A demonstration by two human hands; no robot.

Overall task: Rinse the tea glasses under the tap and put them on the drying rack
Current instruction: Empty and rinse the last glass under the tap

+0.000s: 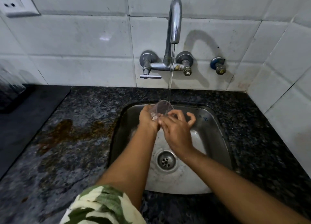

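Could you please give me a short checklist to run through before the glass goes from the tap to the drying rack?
1. Water running: ok, a stream falls from the tap to the glass.
2. Grip: ok, the left hand holds the glass; the right hand touches its side.
3. Glass over the sink: ok, drips fall into the basin.
4. Glass fully rinsed: cannot tell, it is blurred.
5. Drying rack located: cannot tell, no rack is clearly in view.
6. Counter clean for setting down: not ok, a brown stain lies left of the sink.
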